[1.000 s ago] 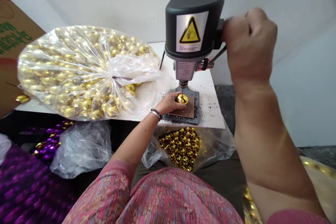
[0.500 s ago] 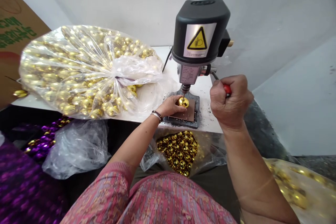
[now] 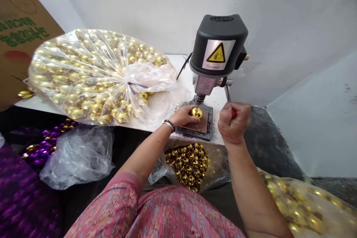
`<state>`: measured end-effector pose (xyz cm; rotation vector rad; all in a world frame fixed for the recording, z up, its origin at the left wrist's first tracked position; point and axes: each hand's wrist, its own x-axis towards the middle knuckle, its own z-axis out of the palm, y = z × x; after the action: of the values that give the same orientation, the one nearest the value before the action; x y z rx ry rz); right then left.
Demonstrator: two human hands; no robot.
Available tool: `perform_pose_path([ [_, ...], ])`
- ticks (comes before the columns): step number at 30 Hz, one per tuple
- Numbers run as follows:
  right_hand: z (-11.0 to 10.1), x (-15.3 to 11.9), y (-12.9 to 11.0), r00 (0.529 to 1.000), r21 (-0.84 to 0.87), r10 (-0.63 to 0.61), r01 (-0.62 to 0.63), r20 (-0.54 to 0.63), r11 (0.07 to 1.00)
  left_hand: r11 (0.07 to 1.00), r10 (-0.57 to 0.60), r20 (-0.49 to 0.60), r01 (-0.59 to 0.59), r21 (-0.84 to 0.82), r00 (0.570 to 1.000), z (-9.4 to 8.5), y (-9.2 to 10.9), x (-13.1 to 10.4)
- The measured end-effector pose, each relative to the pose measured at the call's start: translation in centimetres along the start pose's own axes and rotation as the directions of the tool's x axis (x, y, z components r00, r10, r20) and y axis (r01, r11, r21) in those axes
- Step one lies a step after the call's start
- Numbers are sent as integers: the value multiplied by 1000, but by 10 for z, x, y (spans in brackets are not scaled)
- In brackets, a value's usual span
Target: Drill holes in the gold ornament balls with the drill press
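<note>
My left hand (image 3: 184,115) pinches a shiny gold ball (image 3: 196,113) between thumb and fingers. The ball rests on the brown board (image 3: 202,125) over the grey base of a black bench drill press (image 3: 220,46). Right above the ball is the drill's chuck (image 3: 199,98); the bit meets the top of the ball, though how deep it sits I cannot make out. My right hand (image 3: 234,122) is wrapped round the red-knobbed feed lever (image 3: 234,113) at the drill's right side.
A big clear bag of gold balls (image 3: 83,78) lies on the white table (image 3: 178,59). An open bag of gold balls (image 3: 189,163) hangs before my lap. Another bag (image 3: 301,200) stands lower right. At left are a cardboard box (image 3: 25,33), crumpled plastic (image 3: 80,156) and purple balls (image 3: 46,141).
My right hand has pulled the lever downward and toward me, slightly left. The left hand still holds the ball under the drill. The whole view has shifted a little.
</note>
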<state>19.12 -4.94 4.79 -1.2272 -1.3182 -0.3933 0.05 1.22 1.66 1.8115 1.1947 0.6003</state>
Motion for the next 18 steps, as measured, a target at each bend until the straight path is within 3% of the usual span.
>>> perform_pose_path([
  [4, -1, 17, -9, 999, 26, 22, -21, -33, 999, 999, -18, 0, 18, -31, 1000, 4, 0, 0],
  [8, -1, 68, -27, 993, 46, 100, -97, -66, 994, 992, -81, -41, 76, -99, 996, 6, 1, -9],
  [11, -2, 101, -37, 981, 54, 192, -192, -4, 980, 996, -51, -84, 44, -83, 995, 3, 1, -31],
  [16, -3, 111, -37, 968, -8, 249, -248, 40, 969, 998, 62, 183, -58, -28, 981, -8, -7, -74],
  [18, 0, 107, -33, 973, -20, 230, -230, -1, 973, 999, 43, 151, -47, 20, 988, -20, -12, -77],
])
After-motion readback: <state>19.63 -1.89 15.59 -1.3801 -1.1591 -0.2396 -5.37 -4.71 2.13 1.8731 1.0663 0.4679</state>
